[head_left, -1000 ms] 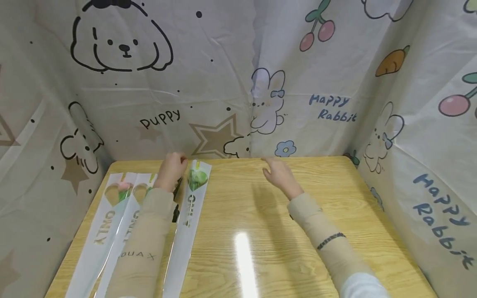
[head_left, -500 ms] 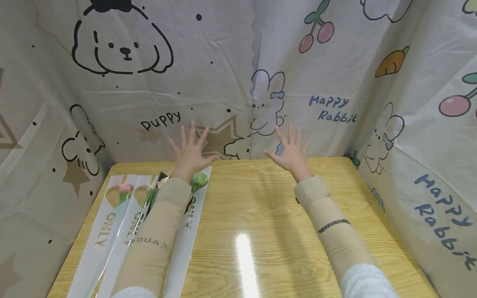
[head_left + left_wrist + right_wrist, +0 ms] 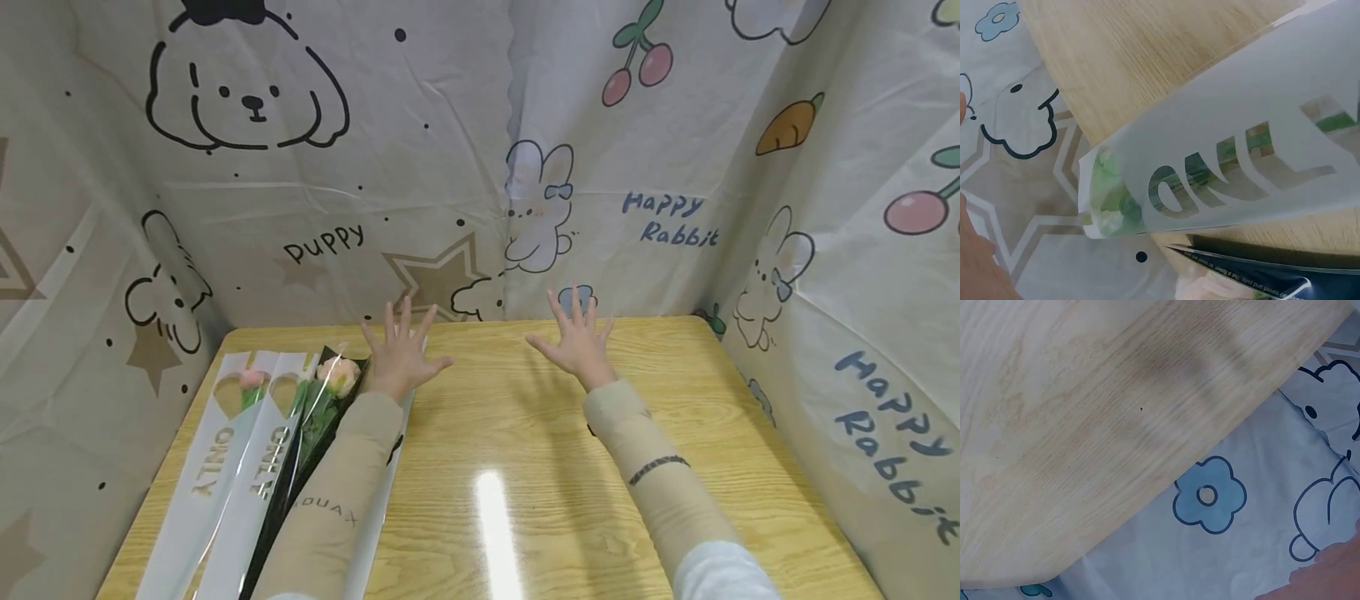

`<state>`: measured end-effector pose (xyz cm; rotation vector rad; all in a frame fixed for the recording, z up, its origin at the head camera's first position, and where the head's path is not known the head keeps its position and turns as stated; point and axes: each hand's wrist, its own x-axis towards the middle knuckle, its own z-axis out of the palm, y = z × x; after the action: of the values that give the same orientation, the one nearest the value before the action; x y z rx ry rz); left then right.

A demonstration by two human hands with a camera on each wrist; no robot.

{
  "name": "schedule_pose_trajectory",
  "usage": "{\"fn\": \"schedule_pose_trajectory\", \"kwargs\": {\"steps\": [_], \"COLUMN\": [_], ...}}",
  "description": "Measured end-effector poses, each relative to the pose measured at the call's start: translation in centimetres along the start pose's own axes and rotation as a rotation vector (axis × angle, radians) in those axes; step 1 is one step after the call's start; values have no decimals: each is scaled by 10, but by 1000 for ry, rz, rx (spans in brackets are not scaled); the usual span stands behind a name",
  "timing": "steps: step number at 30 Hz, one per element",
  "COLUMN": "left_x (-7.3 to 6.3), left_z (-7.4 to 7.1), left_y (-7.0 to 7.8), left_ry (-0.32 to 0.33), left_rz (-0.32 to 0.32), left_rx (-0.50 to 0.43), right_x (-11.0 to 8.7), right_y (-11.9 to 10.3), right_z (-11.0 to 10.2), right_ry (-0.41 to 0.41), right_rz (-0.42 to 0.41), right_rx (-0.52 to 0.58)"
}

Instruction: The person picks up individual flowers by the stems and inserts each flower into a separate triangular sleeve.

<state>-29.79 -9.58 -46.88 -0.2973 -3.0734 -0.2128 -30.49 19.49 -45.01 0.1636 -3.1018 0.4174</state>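
Note:
My left hand (image 3: 400,360) is spread with straight fingers over the far edge of the table, holding nothing. Beneath that hand and forearm lies a white flower sleeve with a green flower (image 3: 1113,200) and cut-out lettering, largely covered in the head view. Just left of it is a pale pink rose in a black wrapper (image 3: 339,377). Farther left, two white sleeves marked ONLY lie side by side, the outer one with a pink flower (image 3: 252,380). My right hand (image 3: 581,346), fingers spread and nothing in it, is over the far side of the table, apart from the flowers.
The wooden table (image 3: 480,433) has a far edge against a printed cloth (image 3: 420,167) that also rises on the left and right. A bright light reflection lies on the tabletop, and the right arm casts a shadow there.
Both hands went from bent fingers to widely spread ones, rose, then came down a little. The left hand shifted right, uncovering the black-wrapped rose and covering the green flower's sleeve.

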Motion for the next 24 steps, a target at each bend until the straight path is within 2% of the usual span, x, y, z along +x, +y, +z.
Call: {"fn": "schedule_pose_trajectory", "kwargs": {"steps": [5,13,24], "left_x": [1,4,4], "left_z": [-6,-17,-16], "left_y": [1,2,3], "left_ry": [-18,-4,-5], "left_rz": [-13,-5,-5], "left_rx": [-17,-59,-58], "right_x": [0,2,1], "right_y": [2,3,4], "right_z": [-2,-11,-11], "right_ry": [7,12,1], "right_rz": [-7,-17,-13], "right_rx": [7,-21,-38]}}
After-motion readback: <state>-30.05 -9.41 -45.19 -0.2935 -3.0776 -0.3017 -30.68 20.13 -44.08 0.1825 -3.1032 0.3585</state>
